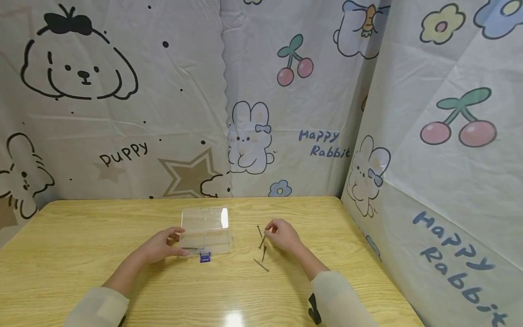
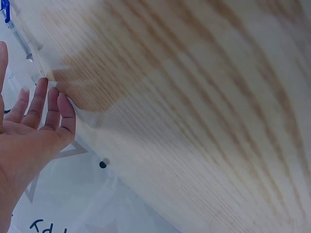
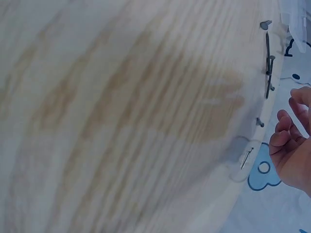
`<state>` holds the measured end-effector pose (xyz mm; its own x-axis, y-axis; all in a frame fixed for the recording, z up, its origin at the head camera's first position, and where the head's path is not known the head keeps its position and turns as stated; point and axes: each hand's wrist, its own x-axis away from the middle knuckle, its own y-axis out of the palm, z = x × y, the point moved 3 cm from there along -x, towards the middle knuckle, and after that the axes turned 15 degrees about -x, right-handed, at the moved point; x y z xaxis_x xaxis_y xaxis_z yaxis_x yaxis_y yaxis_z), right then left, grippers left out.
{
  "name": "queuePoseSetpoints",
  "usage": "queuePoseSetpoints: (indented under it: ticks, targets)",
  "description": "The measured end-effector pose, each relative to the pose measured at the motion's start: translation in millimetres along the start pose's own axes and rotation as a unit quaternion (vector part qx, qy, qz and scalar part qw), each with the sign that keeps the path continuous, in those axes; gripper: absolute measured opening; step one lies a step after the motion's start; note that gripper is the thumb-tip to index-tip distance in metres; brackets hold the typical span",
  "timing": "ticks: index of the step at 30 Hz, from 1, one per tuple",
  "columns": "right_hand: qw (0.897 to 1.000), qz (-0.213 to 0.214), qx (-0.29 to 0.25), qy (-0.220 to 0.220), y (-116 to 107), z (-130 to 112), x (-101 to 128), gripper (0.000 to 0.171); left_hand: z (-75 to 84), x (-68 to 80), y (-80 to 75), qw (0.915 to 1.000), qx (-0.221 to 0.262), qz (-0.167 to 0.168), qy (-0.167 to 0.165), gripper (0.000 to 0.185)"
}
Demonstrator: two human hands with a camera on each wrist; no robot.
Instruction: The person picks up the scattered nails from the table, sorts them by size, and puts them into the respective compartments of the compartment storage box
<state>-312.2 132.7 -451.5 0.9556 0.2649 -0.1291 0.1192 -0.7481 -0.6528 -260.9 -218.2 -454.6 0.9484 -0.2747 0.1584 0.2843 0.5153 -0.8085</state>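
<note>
A clear plastic box (image 1: 220, 245) lies with its lid (image 1: 204, 217) raised at the back and a blue label (image 1: 205, 257) at its front. Several metal nails show in its front-left part. My left hand (image 1: 161, 245) holds the box's left side, thumb at the near corner and fingers farther back. To the right of the box, several loose nails (image 1: 261, 265) lie on the table. Right above the farther ones is my right hand (image 1: 283, 235), thumb and forefinger close together at a nail's top end (image 1: 263, 240). In the right wrist view its fingers (image 3: 282, 138) are loosely curled, with nothing visible between them.
The wooden table (image 1: 196, 295) ends at a printed cloth (image 1: 184, 113) behind and another on the right. A dark object (image 1: 313, 309) shows beside my right sleeve (image 1: 339, 295).
</note>
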Motion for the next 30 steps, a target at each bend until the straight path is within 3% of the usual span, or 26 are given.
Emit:
queuePoseSetpoints:
  ticks: [15, 30]
  targets:
    - [1.000, -0.023, -0.001, 0.010, 3, 12, 1, 0.012, 1.4, 1.3, 0.1, 1.0000, 0.003, 0.002, 0.004, 0.081]
    - [0.996, -0.054, 0.072, 0.006, 11, 11, -1, 0.018, -2.0, -0.3, 1.7, 1.0000, 0.003, 0.005, -0.004, 0.083]
